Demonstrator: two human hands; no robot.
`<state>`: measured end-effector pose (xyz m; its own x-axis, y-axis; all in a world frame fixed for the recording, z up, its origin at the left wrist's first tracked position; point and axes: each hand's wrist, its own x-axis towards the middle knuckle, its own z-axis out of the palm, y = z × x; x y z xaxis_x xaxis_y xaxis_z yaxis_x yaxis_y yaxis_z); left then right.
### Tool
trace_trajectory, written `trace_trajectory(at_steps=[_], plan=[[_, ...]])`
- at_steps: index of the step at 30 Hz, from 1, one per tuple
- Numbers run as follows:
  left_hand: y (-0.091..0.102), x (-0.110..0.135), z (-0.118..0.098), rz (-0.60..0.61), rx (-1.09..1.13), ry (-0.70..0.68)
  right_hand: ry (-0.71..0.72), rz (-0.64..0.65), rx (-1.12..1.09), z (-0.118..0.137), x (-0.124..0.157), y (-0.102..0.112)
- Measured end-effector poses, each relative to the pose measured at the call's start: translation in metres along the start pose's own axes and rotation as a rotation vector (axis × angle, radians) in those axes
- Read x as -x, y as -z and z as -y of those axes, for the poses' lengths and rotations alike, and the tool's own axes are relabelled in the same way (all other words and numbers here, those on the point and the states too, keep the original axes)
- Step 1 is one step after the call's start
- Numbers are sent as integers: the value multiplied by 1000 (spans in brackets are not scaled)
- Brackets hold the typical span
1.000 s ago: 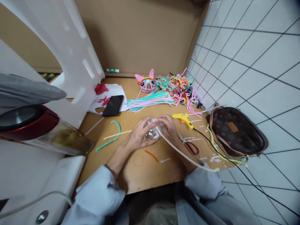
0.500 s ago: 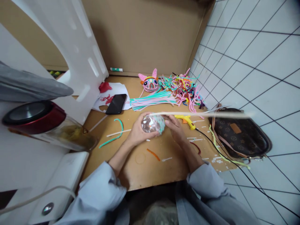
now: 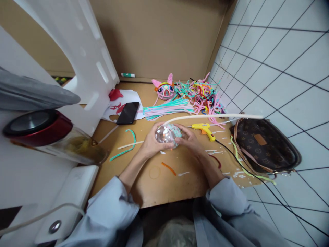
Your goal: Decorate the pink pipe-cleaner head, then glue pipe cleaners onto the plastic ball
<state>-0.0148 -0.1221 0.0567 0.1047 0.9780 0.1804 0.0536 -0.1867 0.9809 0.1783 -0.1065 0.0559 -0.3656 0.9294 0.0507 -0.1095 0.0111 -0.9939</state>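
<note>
Both my hands hold a clear plastic ball [image 3: 166, 134] partly wrapped in teal pipe cleaner, just above the wooden table [image 3: 164, 185]. My left hand [image 3: 150, 144] cups its left side with the fingers curled round it. My right hand [image 3: 189, 138] grips the right side. A long cream pipe cleaner [image 3: 218, 117] runs from the ball out to the right, over the glue gun.
A yellow glue gun [image 3: 204, 129] with a black cord lies to the right, beside a brown handbag [image 3: 264, 145]. Behind are straight pipe cleaners [image 3: 167, 111], a tangled pile [image 3: 203, 96], a pink craft head [image 3: 164, 90] and a black phone [image 3: 128, 113]. A red-lidded jar [image 3: 51, 137] lies left.
The ball has been turned in my hands. The cream pipe cleaner swung from pointing down toward my right sleeve to lying out to the right.
</note>
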Motion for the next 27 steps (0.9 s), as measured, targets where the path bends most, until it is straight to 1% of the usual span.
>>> trace_trajectory(at_steps=[5, 14, 19, 23, 27], plan=[[0, 1, -2, 21, 10, 18, 20, -11, 4, -6, -3, 1], [1, 2, -6, 37, -47, 49, 8, -9, 38, 2, 1, -2], [-1, 2, -7, 33, 4, 55, -14, -5, 56, 4, 2, -2], [0, 1, -5, 62, 29, 78, -27, -11, 50, 4, 1, -2], [0, 1, -8, 69, 20, 87, -27, -16, 60, 2, 1, -2]])
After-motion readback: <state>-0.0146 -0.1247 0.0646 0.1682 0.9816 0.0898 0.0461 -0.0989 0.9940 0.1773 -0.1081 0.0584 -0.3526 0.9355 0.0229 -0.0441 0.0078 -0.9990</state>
